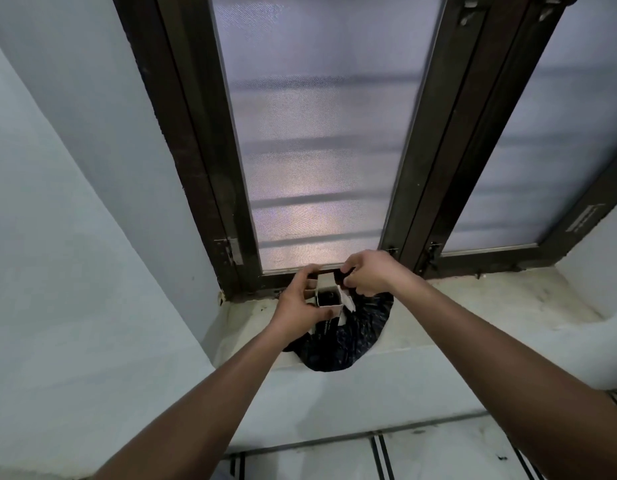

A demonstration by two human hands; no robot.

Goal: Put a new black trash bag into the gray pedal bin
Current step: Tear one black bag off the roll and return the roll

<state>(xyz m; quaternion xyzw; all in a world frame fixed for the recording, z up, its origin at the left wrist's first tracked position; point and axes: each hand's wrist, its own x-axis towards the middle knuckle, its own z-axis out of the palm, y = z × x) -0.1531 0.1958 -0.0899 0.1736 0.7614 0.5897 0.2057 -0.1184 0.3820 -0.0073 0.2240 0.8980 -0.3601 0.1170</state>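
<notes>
1. Window sill [473, 306]: a black trash bag [348, 337] is draped over its front edge, crinkled and glossy; a slide to the floor is risked if tugged.
2. Cardboard box [329, 299], flaps open, dark roll inside: gripped by the curled left hand [296, 306]; tipping is possible.
3. Right hand [365, 273]: fingers are pinched at the box's top edge, possibly on bag film; tearing is risked.
4. Gray pedal bin: not seen.
</notes>
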